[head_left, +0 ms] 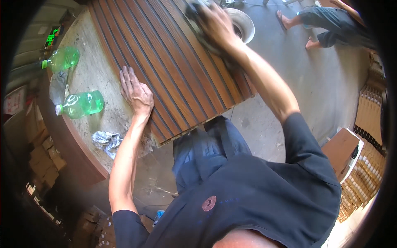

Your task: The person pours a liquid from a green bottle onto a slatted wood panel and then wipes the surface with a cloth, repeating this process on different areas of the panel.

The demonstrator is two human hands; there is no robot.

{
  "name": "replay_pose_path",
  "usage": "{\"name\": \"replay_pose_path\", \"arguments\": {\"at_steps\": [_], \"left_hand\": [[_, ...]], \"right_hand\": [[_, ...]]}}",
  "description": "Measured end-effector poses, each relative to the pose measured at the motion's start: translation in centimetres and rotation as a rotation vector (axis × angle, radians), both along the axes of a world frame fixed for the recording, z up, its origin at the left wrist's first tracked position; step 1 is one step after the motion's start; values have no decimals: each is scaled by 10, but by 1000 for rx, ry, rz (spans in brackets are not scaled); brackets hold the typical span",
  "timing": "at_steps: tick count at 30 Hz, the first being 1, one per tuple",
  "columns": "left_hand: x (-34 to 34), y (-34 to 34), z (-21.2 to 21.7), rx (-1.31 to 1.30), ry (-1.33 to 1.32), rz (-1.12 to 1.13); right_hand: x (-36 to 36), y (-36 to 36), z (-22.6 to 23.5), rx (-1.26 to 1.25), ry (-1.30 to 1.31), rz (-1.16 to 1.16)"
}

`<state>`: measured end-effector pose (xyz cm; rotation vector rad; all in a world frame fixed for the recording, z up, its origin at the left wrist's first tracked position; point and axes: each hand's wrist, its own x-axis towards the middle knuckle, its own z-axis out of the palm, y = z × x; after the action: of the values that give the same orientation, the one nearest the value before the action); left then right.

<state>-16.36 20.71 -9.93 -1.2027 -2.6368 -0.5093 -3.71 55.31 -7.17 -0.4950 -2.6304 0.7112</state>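
Note:
A slatted brown wood panel with dark grooves lies on a worn work table. My left hand rests flat along the panel's left edge, its stretched fingers pointing away from me. At the far right side of the panel, my right hand is closed over a dark pad-like thing. Motion blurs that thing, so its exact kind does not show. Just right of this hand is a white bucket with something dark inside.
Two green-tinted plastic bottles, one nearer and one farther, lie on the table's left. A crumpled rag is by my left forearm. Another person's legs show at far right. Stacked wooden pieces stand lower right.

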Motion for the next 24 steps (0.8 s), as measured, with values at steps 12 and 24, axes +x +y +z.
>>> {"name": "replay_pose_path", "arguments": {"at_steps": [12, 24], "left_hand": [[-9, -12, -16, 68, 31, -32], [8, -21, 11, 151, -200, -93]], "right_hand": [[237, -119, -12, 116, 40, -226], [372, -327, -19, -672, 181, -1139]]}}
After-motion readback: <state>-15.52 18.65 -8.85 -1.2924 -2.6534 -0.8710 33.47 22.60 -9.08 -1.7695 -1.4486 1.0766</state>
